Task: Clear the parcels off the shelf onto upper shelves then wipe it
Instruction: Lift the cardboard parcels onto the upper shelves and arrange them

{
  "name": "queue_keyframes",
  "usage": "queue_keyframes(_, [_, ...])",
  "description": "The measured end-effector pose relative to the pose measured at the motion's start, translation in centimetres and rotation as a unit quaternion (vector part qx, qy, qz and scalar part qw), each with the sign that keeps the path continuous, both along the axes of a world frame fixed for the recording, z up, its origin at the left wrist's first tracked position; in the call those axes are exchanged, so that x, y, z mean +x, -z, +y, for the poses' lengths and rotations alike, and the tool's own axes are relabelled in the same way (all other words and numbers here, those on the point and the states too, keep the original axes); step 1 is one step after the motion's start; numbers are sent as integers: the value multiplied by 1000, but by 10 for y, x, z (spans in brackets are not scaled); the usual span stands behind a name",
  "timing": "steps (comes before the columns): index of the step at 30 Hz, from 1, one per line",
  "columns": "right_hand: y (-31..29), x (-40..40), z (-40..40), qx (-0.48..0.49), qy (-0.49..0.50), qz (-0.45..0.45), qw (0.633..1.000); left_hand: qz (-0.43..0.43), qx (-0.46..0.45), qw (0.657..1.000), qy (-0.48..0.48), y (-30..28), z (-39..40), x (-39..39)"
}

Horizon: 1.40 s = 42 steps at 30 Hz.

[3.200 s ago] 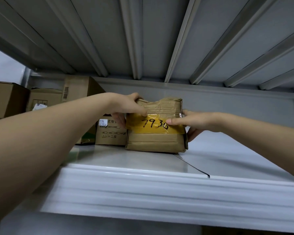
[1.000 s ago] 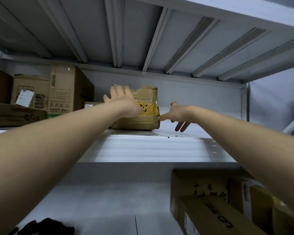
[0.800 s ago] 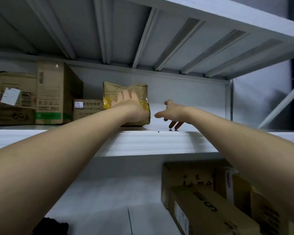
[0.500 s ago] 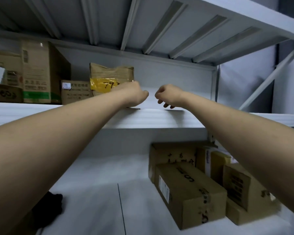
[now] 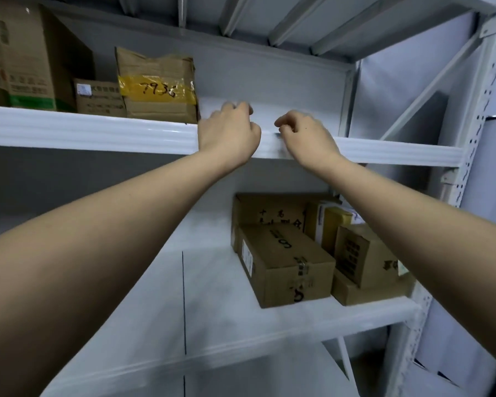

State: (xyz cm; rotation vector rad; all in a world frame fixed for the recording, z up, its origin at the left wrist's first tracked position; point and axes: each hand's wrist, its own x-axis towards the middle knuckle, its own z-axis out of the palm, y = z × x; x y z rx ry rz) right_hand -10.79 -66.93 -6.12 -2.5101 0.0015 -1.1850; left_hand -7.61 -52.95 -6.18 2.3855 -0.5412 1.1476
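On the upper shelf (image 5: 83, 130) a taped parcel (image 5: 158, 87) marked 7936 stands upright beside other boxes (image 5: 98, 97). Both hands, left (image 5: 229, 136) and right (image 5: 307, 138), hover loosely curled and empty at the shelf's edge. Brown cartons (image 5: 284, 262) crowd the lower shelf (image 5: 212, 325), right side.

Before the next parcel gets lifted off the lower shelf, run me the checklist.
1. Left hand free: ok, fingers loosely curled, holding nothing.
2. Right hand free: ok, same.
3. Parcel marked 7936 set on the upper shelf: ok, upright beside other boxes.
4. Room on the upper shelf: ok, bare stretch right of that parcel.
5. Lower shelf cleared: not ok, brown boxes stand at its right end.
6. Wiping cloth ready: cannot tell, none in view.
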Motion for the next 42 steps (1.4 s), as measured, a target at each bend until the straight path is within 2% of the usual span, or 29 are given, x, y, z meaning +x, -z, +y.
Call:
queue_keyframes(3, [26,-8,-10,9,-17,-17,1000,-42,-15,999,19,21,-11,-9])
queue_keyframes(6, [59,-17,-17,34,-34,-37,998,-48,-43,996,64,52,-28,-17])
queue_keyframes(11, [131,-22,-20,10,-31,-74,997,-15,-99,989,109,116,-54,-24])
queue_keyframes(18, [211,0,-42,52,8,28,998,104,-72,989,80,196,-72,7])
queue_keyframes(24, [250,27,-60,65,62,93,992,166,-32,983,66,248,-77,48])
queue_keyframes(27, [264,41,-69,75,90,128,985,221,-54,971,76,269,-80,65])
queue_keyframes(32, [283,62,-85,110,144,170,969,370,-118,917,93,293,-94,90])
queue_keyframes(36, [291,74,-110,134,187,207,951,493,-222,836,92,303,-109,109])
queue_keyframes(39, [294,82,-133,125,203,230,943,551,-310,769,93,309,-117,122])
queue_keyframes(42, [295,92,-152,146,198,253,935,594,-349,718,101,317,-122,134])
